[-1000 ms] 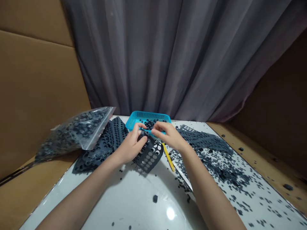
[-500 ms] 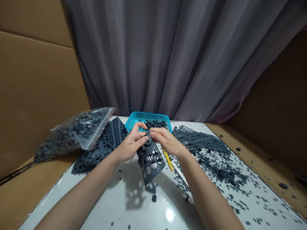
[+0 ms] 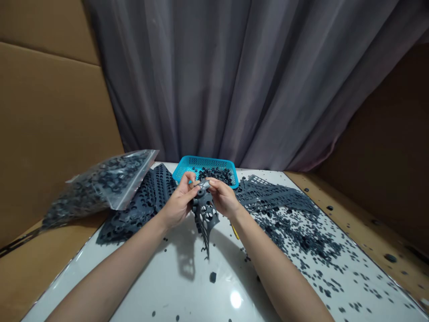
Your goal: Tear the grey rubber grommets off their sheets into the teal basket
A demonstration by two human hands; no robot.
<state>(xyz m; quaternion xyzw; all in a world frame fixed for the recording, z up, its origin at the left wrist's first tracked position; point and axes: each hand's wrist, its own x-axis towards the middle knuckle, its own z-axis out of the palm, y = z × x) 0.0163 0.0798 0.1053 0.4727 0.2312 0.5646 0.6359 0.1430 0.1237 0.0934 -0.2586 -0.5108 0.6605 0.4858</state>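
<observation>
Two hands, left hand (image 3: 179, 201) and right hand (image 3: 224, 197), pinch the curled top of a holed dark sheet (image 3: 204, 201) just in front of the blue basket (image 3: 182, 168), seemingly bending it, which likely calls next for steady grip and fingertip pressure.

No words, labels, brands, numbers or signs can be read — not on the bag (image 3: 97, 185), basket (image 3: 182, 168) or cardboard (image 3: 50, 112).

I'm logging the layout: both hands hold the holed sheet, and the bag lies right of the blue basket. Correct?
No: the head view shows the bag left of the blue basket. The left hand and right hand do hold the holed sheet.
</observation>
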